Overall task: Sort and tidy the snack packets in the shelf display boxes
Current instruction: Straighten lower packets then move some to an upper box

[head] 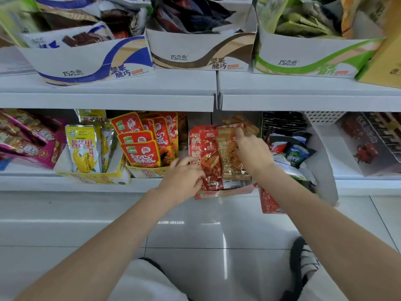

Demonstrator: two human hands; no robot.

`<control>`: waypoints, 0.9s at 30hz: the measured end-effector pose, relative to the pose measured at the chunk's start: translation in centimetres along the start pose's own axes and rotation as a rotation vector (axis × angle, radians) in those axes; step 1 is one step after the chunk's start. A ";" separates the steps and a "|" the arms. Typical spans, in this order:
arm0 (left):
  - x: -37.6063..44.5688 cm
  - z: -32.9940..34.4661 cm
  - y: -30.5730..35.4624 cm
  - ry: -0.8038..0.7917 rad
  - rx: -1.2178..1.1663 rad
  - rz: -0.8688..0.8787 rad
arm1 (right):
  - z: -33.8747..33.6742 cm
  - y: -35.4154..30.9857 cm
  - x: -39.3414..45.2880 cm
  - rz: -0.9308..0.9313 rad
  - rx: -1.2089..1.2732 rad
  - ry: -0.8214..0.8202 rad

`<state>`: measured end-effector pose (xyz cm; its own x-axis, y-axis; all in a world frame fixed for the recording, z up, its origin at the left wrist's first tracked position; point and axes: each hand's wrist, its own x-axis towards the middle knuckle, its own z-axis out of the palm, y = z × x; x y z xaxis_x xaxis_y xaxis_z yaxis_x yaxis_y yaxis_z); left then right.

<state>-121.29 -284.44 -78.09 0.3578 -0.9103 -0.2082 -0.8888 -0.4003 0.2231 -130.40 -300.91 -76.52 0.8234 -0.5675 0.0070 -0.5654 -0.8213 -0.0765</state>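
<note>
Snack packets (217, 155) stood in the red display box (219, 193); our right hand (252, 153) pinched the brown packet (231, 155), our left hand (182, 181) gripped red packets (204, 153) beside it. We should square the edges gently.

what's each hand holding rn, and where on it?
Right hand grips the brown packet at its upper right edge. Left hand has fingers curled on the lower part of the red packet, both in the red display box.
</note>
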 end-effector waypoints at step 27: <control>-3.8 -5.2 -10.0 0.395 -0.480 -0.381 | 1.1 -14.7 6.1 0.095 1.126 -0.237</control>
<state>-112.23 -277.52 -74.58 0.7746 -0.6322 -0.0163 -0.4904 -0.6166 0.6159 -117.07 -292.25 -76.49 0.8358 -0.5009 -0.2250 -0.3599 -0.1901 -0.9134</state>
